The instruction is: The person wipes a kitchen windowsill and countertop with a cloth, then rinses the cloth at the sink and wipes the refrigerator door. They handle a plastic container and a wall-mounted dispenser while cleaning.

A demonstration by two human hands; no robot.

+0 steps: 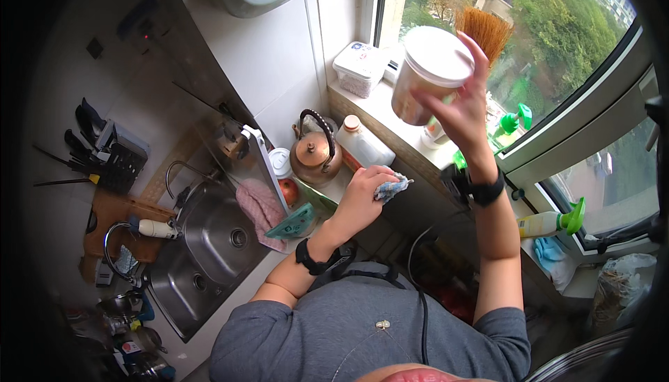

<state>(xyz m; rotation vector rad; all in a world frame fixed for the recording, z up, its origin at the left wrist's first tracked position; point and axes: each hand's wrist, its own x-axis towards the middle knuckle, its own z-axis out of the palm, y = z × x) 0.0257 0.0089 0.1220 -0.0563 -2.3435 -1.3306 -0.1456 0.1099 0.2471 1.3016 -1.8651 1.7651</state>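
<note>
My right hand (462, 102) holds a wide canister (413, 97) with a white lid (438, 53), thumb on its side and fingers around the right edge. The canister is tilted slightly and appears raised above the windowsill (374, 103). Lower and to the left, my left hand (360, 194) is closed around a crumpled blue-and-white cloth (391, 187). Just beyond that hand lies a white plastic jug (368, 141) with a pale cap. A copper kettle (312, 157) with a wrapped arched handle stands left of the jug.
A lidded plastic box (359, 65) stands on the sill, near a straw brush (483, 31). Spray bottles (541, 223) line the window side. On the left are a steel double sink (219, 246), a pink towel (260, 209), an apple (288, 191) and a knife block (123, 154).
</note>
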